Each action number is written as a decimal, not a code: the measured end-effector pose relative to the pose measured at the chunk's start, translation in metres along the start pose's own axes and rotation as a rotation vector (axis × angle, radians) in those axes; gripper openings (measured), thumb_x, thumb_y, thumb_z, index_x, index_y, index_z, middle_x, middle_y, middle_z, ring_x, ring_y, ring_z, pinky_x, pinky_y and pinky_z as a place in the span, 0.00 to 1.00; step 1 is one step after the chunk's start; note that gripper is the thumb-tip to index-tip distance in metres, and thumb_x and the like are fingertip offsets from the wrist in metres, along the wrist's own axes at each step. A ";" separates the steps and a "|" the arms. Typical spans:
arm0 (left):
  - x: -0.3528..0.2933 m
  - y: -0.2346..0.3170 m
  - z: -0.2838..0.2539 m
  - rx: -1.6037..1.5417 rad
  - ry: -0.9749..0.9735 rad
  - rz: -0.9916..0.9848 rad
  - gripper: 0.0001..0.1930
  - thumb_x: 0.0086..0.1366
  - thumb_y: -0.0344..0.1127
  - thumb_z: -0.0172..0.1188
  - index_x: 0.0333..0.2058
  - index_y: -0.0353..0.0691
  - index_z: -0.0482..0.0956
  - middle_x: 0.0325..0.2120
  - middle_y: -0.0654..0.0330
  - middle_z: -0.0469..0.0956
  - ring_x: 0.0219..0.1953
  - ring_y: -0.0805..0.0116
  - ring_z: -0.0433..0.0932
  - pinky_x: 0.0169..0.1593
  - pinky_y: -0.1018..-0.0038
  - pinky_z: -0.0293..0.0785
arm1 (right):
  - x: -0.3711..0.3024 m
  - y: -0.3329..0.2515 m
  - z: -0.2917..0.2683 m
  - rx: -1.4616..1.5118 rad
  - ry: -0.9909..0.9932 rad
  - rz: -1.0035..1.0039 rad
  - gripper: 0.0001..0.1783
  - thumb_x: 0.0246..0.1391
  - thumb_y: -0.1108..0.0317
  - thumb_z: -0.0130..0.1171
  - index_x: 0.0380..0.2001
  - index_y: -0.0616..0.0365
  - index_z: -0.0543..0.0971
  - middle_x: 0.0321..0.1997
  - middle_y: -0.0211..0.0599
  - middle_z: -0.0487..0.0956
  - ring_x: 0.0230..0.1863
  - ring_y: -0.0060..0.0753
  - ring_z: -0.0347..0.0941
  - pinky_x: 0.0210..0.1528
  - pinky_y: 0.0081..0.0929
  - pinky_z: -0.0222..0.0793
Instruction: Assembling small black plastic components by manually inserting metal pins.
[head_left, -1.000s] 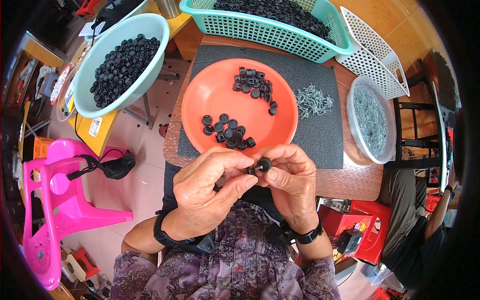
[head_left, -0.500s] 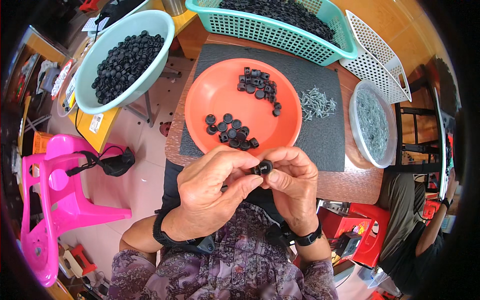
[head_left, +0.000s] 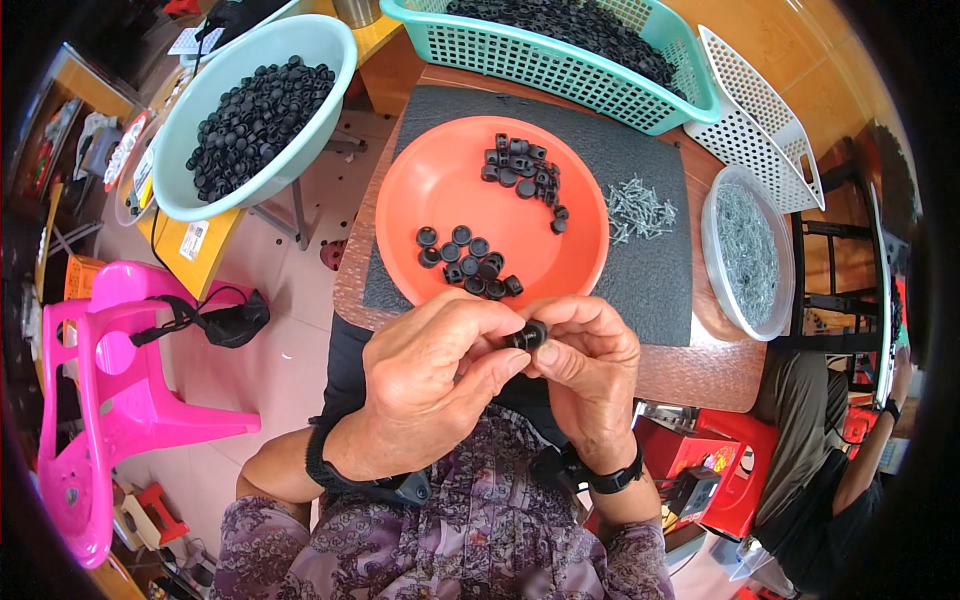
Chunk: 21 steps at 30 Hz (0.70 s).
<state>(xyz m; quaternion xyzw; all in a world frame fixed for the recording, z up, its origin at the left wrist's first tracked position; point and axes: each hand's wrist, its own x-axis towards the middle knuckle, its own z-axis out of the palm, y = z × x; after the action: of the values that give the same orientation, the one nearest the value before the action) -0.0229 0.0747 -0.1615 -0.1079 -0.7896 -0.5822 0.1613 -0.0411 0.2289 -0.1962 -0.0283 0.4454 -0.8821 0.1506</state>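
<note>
Over the near edge of an orange bowl (head_left: 430, 185), my left hand (head_left: 440, 380) and my right hand (head_left: 585, 375) meet, thumbs and fingertips closed around one small black plastic piece (head_left: 527, 335). It looks round and capped, like a cord-lock part; my fingertips cover much of it. Two groups of similar parts lie in the bowl: round, hollow caps (head_left: 468, 262) near my left fingers, and short barrel-like pieces (head_left: 525, 168) toward the far right. Beside the bowl, a loose pile of thin, short silvery metal pieces (head_left: 640, 210) rests on a dark mat (head_left: 650, 290).
A clear round tub (head_left: 765, 325) of silvery metal pieces stands at right. Behind sit a green basket (head_left: 540, 62) of black parts and a white perforated basket (head_left: 770, 110). A pale green basin (head_left: 340, 85) holds black parts; a pink chair (head_left: 130, 390) stands left. Another person's arm (head_left: 872, 450) shows at right.
The view has shifted slightly, so the bowl and baskets sit a little differently in it. Both hands keep their pinch on the black piece, which has turned slightly.
</note>
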 end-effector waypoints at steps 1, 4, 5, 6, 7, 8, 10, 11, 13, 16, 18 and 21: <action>0.000 0.000 0.000 0.002 0.003 0.010 0.11 0.45 0.17 0.64 0.30 0.30 0.75 0.24 0.56 0.75 0.22 0.72 0.76 0.25 0.80 0.71 | 0.000 0.000 0.000 -0.009 0.012 0.000 0.13 0.45 0.82 0.60 0.38 0.67 0.75 0.34 0.39 0.78 0.32 0.21 0.73 0.34 0.18 0.70; 0.000 -0.001 -0.001 0.011 -0.002 0.014 0.11 0.45 0.17 0.64 0.29 0.30 0.75 0.24 0.56 0.75 0.22 0.72 0.76 0.24 0.80 0.71 | 0.000 0.001 0.000 -0.015 0.013 -0.004 0.13 0.46 0.82 0.60 0.38 0.67 0.75 0.34 0.38 0.78 0.32 0.21 0.73 0.34 0.17 0.70; 0.001 -0.001 -0.001 0.010 -0.002 0.020 0.11 0.45 0.17 0.64 0.29 0.30 0.75 0.23 0.56 0.75 0.22 0.72 0.76 0.24 0.80 0.71 | 0.000 0.001 0.000 -0.009 0.007 -0.001 0.13 0.46 0.82 0.60 0.38 0.67 0.75 0.34 0.38 0.78 0.32 0.21 0.73 0.34 0.17 0.70; 0.001 -0.001 -0.001 0.014 -0.005 0.015 0.11 0.45 0.17 0.64 0.29 0.30 0.75 0.23 0.56 0.75 0.22 0.72 0.76 0.24 0.79 0.71 | 0.000 0.001 0.000 -0.016 0.012 0.003 0.13 0.46 0.82 0.60 0.38 0.67 0.75 0.34 0.37 0.78 0.32 0.21 0.73 0.34 0.17 0.70; 0.000 -0.001 -0.001 0.009 -0.001 0.026 0.11 0.45 0.17 0.64 0.29 0.30 0.75 0.23 0.56 0.75 0.22 0.72 0.76 0.24 0.79 0.71 | 0.000 0.001 0.000 -0.027 0.023 0.002 0.13 0.45 0.82 0.60 0.38 0.67 0.75 0.33 0.37 0.78 0.32 0.21 0.73 0.33 0.16 0.70; -0.001 0.000 -0.002 0.003 -0.015 -0.014 0.11 0.46 0.20 0.65 0.30 0.31 0.76 0.26 0.57 0.76 0.24 0.74 0.75 0.27 0.80 0.71 | -0.001 0.001 0.000 -0.024 0.017 0.008 0.13 0.45 0.82 0.60 0.38 0.67 0.75 0.33 0.37 0.78 0.32 0.21 0.73 0.33 0.16 0.70; -0.002 0.000 -0.002 -0.004 -0.028 -0.054 0.11 0.48 0.23 0.66 0.32 0.33 0.77 0.28 0.58 0.77 0.26 0.75 0.75 0.29 0.81 0.70 | -0.001 0.001 0.000 -0.040 0.026 0.000 0.13 0.45 0.81 0.60 0.38 0.67 0.75 0.33 0.37 0.78 0.32 0.20 0.73 0.33 0.16 0.70; -0.002 0.000 -0.002 0.005 -0.029 -0.050 0.11 0.47 0.23 0.66 0.31 0.33 0.77 0.27 0.58 0.77 0.26 0.75 0.75 0.29 0.81 0.70 | -0.001 0.001 0.000 -0.035 0.020 0.004 0.13 0.45 0.81 0.60 0.38 0.67 0.75 0.33 0.37 0.78 0.32 0.20 0.73 0.33 0.16 0.70; -0.001 -0.001 -0.002 0.013 -0.028 -0.047 0.11 0.47 0.23 0.66 0.31 0.33 0.77 0.27 0.58 0.77 0.26 0.75 0.75 0.29 0.81 0.70 | -0.001 0.002 0.001 -0.065 0.025 -0.014 0.13 0.46 0.81 0.60 0.38 0.67 0.75 0.33 0.36 0.78 0.31 0.20 0.72 0.33 0.16 0.70; 0.000 -0.004 0.000 0.055 0.008 0.057 0.12 0.43 0.17 0.64 0.29 0.32 0.75 0.22 0.56 0.74 0.20 0.69 0.75 0.23 0.77 0.69 | -0.002 0.001 0.000 -0.109 0.015 -0.030 0.13 0.46 0.82 0.60 0.38 0.67 0.75 0.34 0.35 0.77 0.32 0.20 0.72 0.34 0.16 0.70; 0.000 -0.005 0.000 0.061 0.000 0.056 0.12 0.42 0.17 0.64 0.29 0.32 0.74 0.22 0.56 0.74 0.20 0.68 0.74 0.23 0.76 0.68 | -0.003 0.002 0.000 -0.131 0.009 -0.044 0.14 0.45 0.83 0.59 0.38 0.67 0.75 0.34 0.34 0.77 0.33 0.19 0.72 0.35 0.16 0.70; 0.000 -0.006 0.000 0.058 0.008 0.062 0.12 0.42 0.17 0.64 0.28 0.32 0.74 0.22 0.56 0.74 0.20 0.67 0.74 0.23 0.75 0.68 | -0.004 0.002 0.000 -0.178 0.002 -0.074 0.14 0.45 0.85 0.59 0.39 0.66 0.75 0.34 0.33 0.76 0.35 0.19 0.71 0.36 0.16 0.70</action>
<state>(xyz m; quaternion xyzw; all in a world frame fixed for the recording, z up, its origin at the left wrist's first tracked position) -0.0246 0.0734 -0.1670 -0.1253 -0.8017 -0.5542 0.1855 -0.0371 0.2286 -0.1978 -0.0568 0.5208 -0.8441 0.1145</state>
